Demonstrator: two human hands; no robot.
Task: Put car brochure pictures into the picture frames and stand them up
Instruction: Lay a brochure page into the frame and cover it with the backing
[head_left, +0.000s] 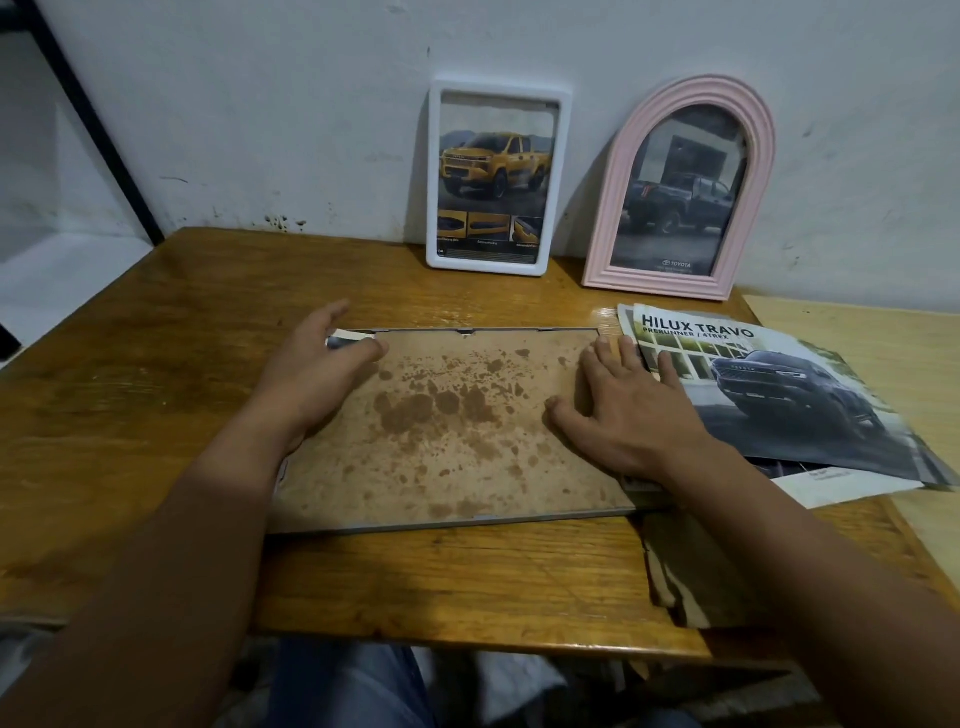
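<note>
Face down mid-table, big frame (447, 431) under two flat hands, left (322, 364) fingering a paper corner at the far-left edge, right (623, 410) spread open gripping nothing, brochures (779, 395) just right; risks creasing a trapped picture.

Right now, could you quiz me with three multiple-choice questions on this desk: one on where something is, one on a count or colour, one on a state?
1. Where do the loose brochures lie?
A. right of the flat frame
B. left of the flat frame
C. on the floor

2. How many frames stand against the wall?
A. one
B. two
C. four

3. How does the big frame lie?
A. upright
B. hanging up
C. flat, stained backing up

Answers:
1 A, they lie partly under the right hand.
2 B, the white frame and the pink arched frame.
3 C, both the left hand and the right rest on its brown backing.
</note>
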